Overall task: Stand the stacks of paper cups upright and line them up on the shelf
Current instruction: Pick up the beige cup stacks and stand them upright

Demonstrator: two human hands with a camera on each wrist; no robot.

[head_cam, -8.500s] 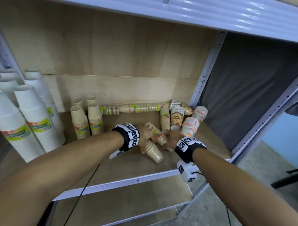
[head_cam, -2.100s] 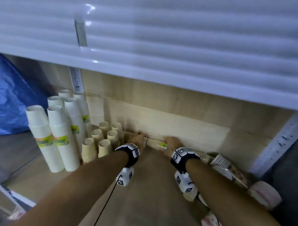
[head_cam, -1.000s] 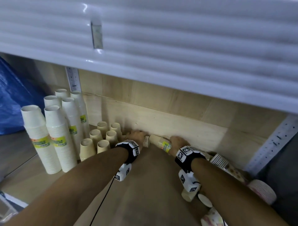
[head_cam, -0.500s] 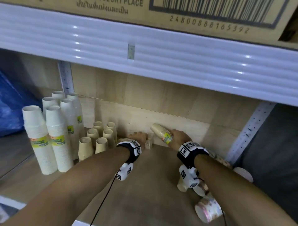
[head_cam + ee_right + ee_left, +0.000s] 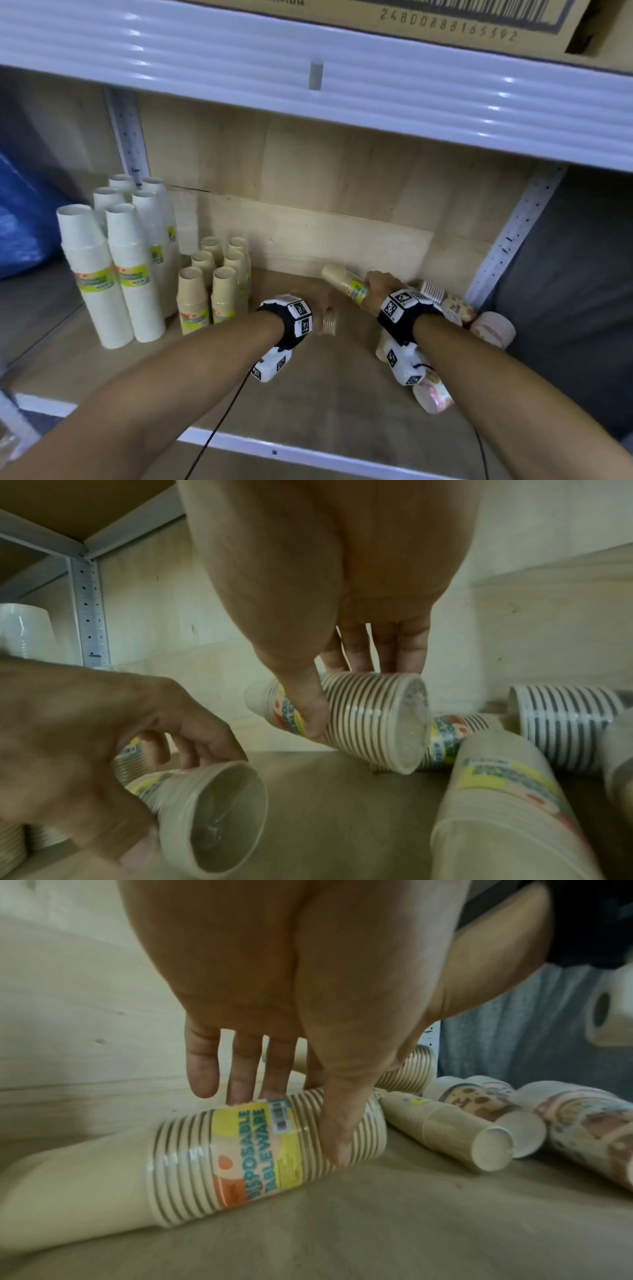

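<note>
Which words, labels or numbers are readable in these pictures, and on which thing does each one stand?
"DISPOSABLE TABLEWARE": on the yellow label of the beige cup stack that the left hand holds.
"2480088165392": under the barcode on the cardboard box on the upper shelf.
Too small or blurred to read: the labels on the white cup stacks, the label on the cup stack in the right hand.

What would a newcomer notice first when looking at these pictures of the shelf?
Probably the two hands in the middle of the shelf: the left hand and the right hand each grip a wrapped stack of beige cups, both still off upright. Next, the tall white cup stacks standing upright at the far left, and the patterned cup stacks lying tumbled at the right.
</note>
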